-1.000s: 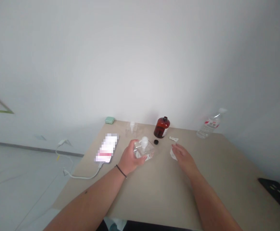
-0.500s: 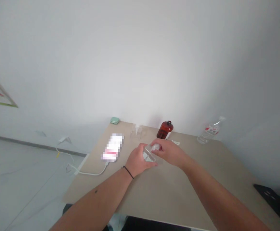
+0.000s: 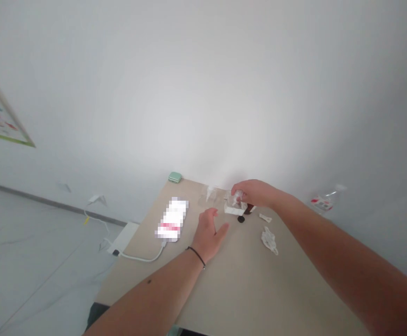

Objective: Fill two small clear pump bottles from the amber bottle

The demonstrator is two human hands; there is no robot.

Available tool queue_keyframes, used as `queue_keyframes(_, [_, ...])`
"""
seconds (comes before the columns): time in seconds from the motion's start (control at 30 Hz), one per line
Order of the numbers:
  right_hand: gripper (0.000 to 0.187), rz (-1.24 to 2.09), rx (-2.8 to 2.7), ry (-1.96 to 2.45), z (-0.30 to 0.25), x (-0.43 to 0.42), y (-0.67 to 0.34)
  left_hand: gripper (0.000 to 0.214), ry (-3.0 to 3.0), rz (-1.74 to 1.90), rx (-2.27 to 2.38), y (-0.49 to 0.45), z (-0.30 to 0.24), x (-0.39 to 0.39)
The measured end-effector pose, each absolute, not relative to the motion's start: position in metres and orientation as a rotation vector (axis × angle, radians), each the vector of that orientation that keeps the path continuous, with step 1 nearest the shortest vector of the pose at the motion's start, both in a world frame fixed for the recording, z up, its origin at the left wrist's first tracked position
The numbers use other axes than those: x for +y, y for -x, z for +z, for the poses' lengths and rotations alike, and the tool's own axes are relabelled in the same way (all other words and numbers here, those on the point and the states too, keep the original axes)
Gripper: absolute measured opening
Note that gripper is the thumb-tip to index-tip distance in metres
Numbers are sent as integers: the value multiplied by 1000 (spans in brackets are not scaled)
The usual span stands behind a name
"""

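My right hand [image 3: 254, 192] is closed round the top of a small clear glass container [image 3: 234, 206] at the far middle of the beige table [image 3: 245, 284], and it mostly hides a brown bottle [image 3: 249, 210] behind it. My left hand [image 3: 209, 232] hovers open just left of the container, fingers apart, holding nothing. A black cap [image 3: 241, 219] lies under the right hand. A second clear container with a white funnel [image 3: 209, 195] stands at the far edge. A crumpled white wipe [image 3: 269, 240] lies to the right of the left hand.
A phone [image 3: 173, 224] on a white cable [image 3: 140, 257] lies at the table's left side. A green case [image 3: 175, 177] sits at the far left corner. A small white packet [image 3: 265, 217] and a clear plastic water bottle [image 3: 325, 200] are at the right. The wall is close behind.
My left hand has let go of the clear container and opened. My right hand took the container and carried it away to the far middle, in front of the brown bottle.
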State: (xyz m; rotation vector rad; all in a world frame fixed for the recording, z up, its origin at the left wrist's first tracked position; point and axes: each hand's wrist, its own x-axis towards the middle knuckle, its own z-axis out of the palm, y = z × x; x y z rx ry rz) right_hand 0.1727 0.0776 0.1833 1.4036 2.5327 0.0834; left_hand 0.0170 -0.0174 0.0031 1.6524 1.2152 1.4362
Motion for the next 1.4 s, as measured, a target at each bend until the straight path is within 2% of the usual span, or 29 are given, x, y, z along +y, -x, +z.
queue_keyframes(0.43, [27, -16, 2577, -1347, 142, 126, -171, 33, -1687, 1280, 1203, -24, 5, -9])
queue_keyframes(1.0, [28, -132, 2663, -1342, 139, 132, -171, 32, -1647, 1288, 1226, -25, 4, -7])
queue_keyframes(1.17, [27, -157, 2685, -1332, 137, 131, -174, 39, -1508, 1373, 1330, -25, 4, 0])
queue_keyframes(1.4, [28, -159, 2693, -1349, 133, 134, -177, 49, -1280, 1266, 1262, -23, 0, 12])
